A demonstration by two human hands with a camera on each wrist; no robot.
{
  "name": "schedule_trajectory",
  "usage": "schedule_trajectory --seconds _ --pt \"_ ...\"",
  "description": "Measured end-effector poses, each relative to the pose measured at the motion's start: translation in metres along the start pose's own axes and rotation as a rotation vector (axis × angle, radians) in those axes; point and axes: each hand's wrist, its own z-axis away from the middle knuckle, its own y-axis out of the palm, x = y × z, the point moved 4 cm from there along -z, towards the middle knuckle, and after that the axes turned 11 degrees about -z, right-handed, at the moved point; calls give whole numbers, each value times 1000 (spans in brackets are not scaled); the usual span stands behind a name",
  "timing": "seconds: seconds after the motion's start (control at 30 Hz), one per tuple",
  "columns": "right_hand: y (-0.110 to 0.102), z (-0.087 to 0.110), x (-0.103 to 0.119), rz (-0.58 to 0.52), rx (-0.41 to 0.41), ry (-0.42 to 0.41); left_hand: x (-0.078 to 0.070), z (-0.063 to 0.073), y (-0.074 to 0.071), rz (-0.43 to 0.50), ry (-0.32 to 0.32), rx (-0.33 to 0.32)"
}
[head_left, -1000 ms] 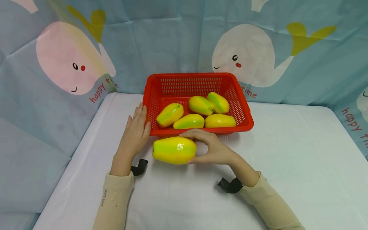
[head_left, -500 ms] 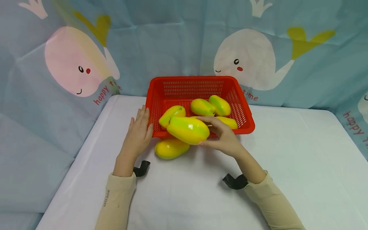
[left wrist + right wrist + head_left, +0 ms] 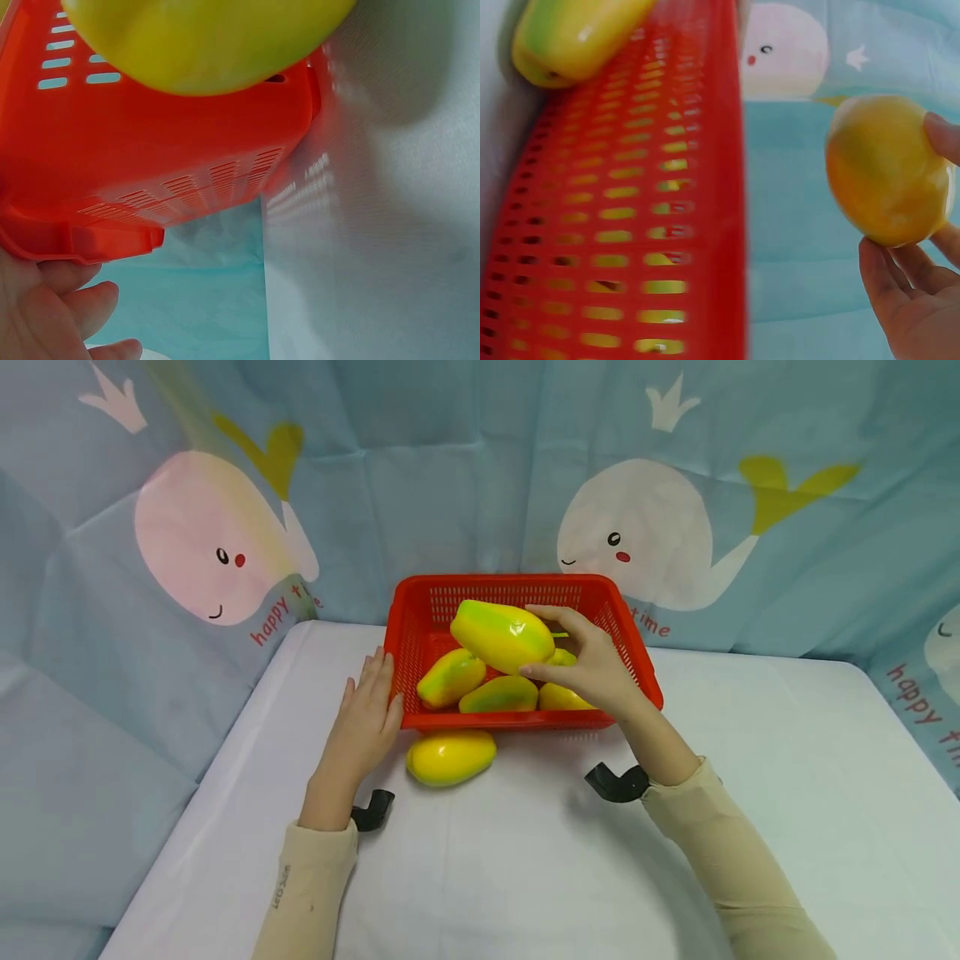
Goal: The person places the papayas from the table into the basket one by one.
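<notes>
My right hand [image 3: 592, 662] grips a yellow-green papaya [image 3: 504, 637] by its right end and holds it over the red plastic basket [image 3: 517, 721]. In the right wrist view the held papaya [image 3: 889, 171] shows above the rim level, with thumb and fingers on either side. My left hand [image 3: 360, 718] lies with straight fingers along the basket's left rim; the left wrist view shows its fingers [image 3: 90, 306] at the rim's outer edge. Several papayas lie inside the basket, one of them [image 3: 452, 678] at the left, partly hidden by the held one.
Another papaya [image 3: 451, 758] lies on the white tablecloth [image 3: 525, 852] just in front of the basket. Black straps [image 3: 617, 782] show at both wrists. A blue curtain with whale prints [image 3: 450, 510] hangs close behind the basket.
My right hand has lifted the papaya from in front of the basket, up and away from me, to over its inside. Another papaya on the cloth has come into sight. The left hand stays at the rim.
</notes>
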Motion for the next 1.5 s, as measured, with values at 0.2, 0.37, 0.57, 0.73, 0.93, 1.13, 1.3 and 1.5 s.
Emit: schedule_trajectory --seconds 0.2,0.37,0.57,0.73,0.93,1.13,1.3,1.5 --pt "-3 -21 1 14 -22 60 0 2 2 -8 -10 3" --pt "-4 -36 0 21 -34 109 0 3 3 -9 -7 1" --pt "-3 -51 -13 15 -31 169 1 6 3 -14 -6 -2" --pt "0 -61 -26 -39 -21 197 2 8 0 -14 -8 -18" --pt "4 -69 -26 -33 -5 224 3 7 -2 -21 -7 -20" --pt "-1 -83 -18 -15 -28 217 0 6 -2 -23 -11 -17" --pt "-2 -91 -28 -24 -57 261 -2 5 0 -27 -4 -5" --pt "6 -99 -44 -25 -39 280 -2 5 -1 -30 -8 -13"
